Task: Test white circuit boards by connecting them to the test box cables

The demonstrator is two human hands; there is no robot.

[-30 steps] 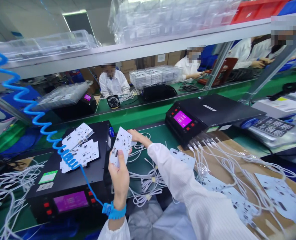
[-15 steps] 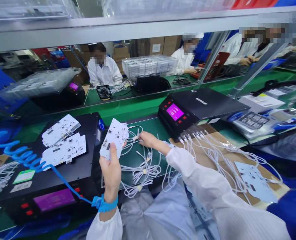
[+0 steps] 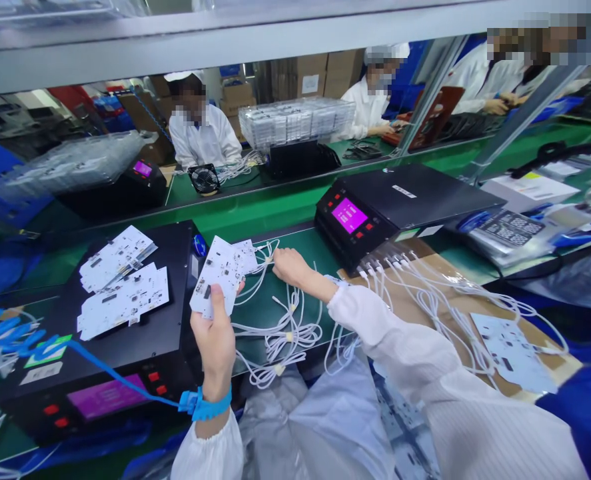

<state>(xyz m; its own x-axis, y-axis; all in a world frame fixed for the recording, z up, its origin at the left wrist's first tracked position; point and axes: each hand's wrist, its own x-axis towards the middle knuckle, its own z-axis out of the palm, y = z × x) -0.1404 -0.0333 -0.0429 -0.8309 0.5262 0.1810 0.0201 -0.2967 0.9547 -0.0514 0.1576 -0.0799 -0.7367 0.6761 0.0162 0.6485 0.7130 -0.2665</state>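
Observation:
My left hand [image 3: 218, 337] is raised and closed on a white circuit board [image 3: 220, 273], thumb pressed on its lower edge. A blue wrist strap [image 3: 205, 404] with a coiled blue cord circles that wrist. My right hand [image 3: 289, 265] reaches forward onto the green mat, fingers curled down on a white cable [image 3: 261, 257] among a tangle of white cables [image 3: 280, 337]. Both arms wear white sleeves.
A black tester [image 3: 175, 333] at left carries several white boards [image 3: 122, 300] on its lid. A second black tester [image 3: 405, 203] with a pink screen stands at right, white cables running over a cardboard sheet [image 3: 450, 303]. Other people in white coats sit across the bench.
My right hand left the board and moved right and down onto the white cables. The left hand keeps holding the board. The view dropped and shifted slightly.

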